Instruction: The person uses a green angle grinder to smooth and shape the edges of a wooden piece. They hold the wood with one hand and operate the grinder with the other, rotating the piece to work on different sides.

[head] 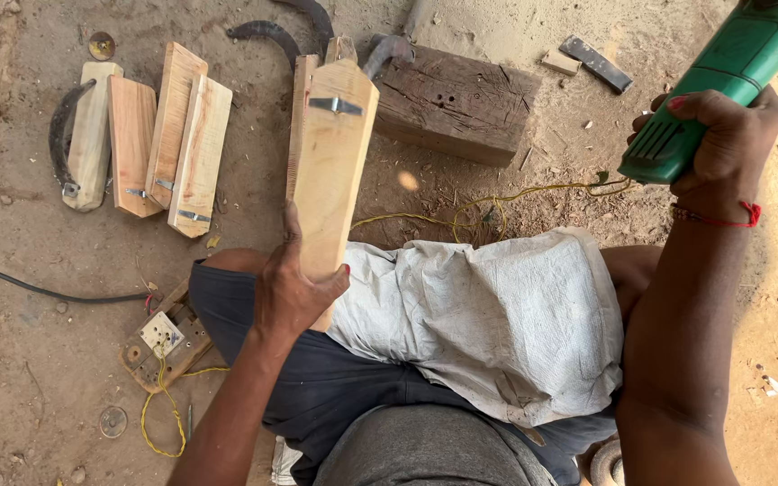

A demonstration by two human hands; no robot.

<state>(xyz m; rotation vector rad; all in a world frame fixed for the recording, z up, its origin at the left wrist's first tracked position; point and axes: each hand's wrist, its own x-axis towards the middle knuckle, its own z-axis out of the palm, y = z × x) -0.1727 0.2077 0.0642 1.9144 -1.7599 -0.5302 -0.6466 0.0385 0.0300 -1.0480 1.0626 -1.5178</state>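
Note:
My left hand [292, 292] grips the lower end of a light wooden plank [333, 171] with a pointed top and a small metal strip across it, held upright over my left knee. A second, narrower plank edge shows just behind it. My right hand [722, 148] is raised at the upper right, closed around the body of a green power grinder [731, 72], well apart from the plank. A white woven cloth [497, 315] covers my lap.
Several similar wooden planks [173, 135] lie on the dirt at the upper left. A dark wooden block [456, 103] sits behind the held plank. A wooden socket board [159, 342] with yellow wire and a black cable [38, 286] lies at the left.

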